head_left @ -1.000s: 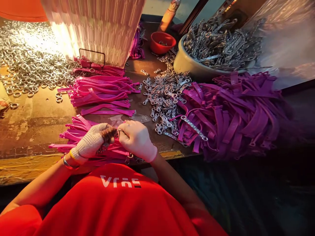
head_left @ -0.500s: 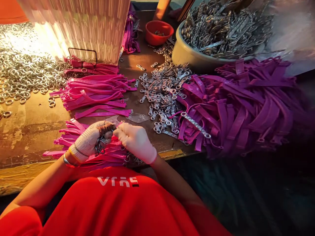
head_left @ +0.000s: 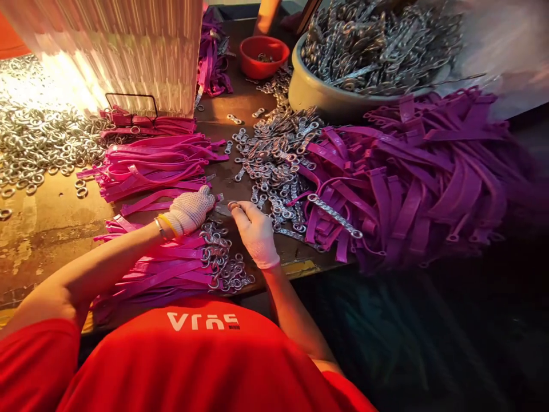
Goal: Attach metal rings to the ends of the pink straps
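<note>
Left hand [head_left: 191, 210], gloved, centre of the frame: fingers curled in, palm down, over the pink strap [head_left: 146, 202] at the near edge of the upper strap bundle [head_left: 150, 163]; the strap's tip shows just beyond the fingertips. Whether it is pinched or merely covered, cannot tell.

Right hand [head_left: 258, 236], gloved, right of centre: thumb and forefinger drawn together, little gap, on a small dark metal piece [head_left: 234, 205], probably a ring; exact form too small to tell. The tip pinch seemingly keeps that piece exposed, pointed towards the other hand.

Lower strap bundle [head_left: 165, 260], lower centre-left: straps roughly parallel, ends with linked metal fittings [head_left: 234, 272] gathered to the right, presumably so the fittings keep together and the straps untangled. Upper bundle laid likewise, fitting-free where visible.

Ring pile [head_left: 47, 134], left, under bright light. Link pile [head_left: 278, 154], centre-right, beside a purple strap heap [head_left: 420, 171]; loose stock, apparently kept within reach. Patterned metal bar [head_left: 334, 216], atop the heap's near side. Grey tub [head_left: 319, 94], upper right, heaped with metal pieces; red bowl [head_left: 253, 70], upper centre.

Position relative to grip: strap tip between the hands, touching or just beside the left fingertips, apart from the right; dark piece at the right fingertips.
</note>
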`<state>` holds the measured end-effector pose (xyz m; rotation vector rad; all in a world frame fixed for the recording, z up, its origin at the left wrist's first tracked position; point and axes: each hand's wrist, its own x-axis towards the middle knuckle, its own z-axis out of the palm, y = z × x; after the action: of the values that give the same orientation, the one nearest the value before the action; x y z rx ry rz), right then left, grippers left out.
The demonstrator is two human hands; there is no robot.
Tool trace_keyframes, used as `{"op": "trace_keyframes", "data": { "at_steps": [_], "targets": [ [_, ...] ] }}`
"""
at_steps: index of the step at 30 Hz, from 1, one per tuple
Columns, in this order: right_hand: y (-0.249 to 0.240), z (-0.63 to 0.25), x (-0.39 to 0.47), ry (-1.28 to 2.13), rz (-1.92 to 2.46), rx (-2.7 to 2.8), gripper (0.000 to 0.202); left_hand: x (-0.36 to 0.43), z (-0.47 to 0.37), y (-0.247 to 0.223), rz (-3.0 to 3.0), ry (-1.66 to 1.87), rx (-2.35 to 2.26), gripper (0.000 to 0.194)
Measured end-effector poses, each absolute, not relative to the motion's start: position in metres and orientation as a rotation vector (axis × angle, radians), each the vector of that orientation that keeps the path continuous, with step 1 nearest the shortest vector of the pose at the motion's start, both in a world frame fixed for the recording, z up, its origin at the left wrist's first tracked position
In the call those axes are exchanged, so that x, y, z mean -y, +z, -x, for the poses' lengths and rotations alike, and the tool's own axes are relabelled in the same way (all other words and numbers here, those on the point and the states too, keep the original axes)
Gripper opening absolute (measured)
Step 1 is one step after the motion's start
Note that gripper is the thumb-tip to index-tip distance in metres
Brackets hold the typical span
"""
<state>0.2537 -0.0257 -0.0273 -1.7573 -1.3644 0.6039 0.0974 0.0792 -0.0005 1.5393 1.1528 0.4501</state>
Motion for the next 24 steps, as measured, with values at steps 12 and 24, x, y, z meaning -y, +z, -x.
{"op": "trace_keyframes", "data": {
  "at_steps": [12, 24],
  "targets": [
    [0.007, -0.239, 0.046, 0.593, 1.44, 1.53, 0.025, -0.041, 0.015, 0.137, -1.189, 1.263, -1.127, 0.011],
    [0.047, -0.186, 0.056, 0.113, 1.491, 2.249, 0.023, 0.019, -0.004, 0.075, -1.362, 0.519, -1.175, 0.037]
  ]
}}
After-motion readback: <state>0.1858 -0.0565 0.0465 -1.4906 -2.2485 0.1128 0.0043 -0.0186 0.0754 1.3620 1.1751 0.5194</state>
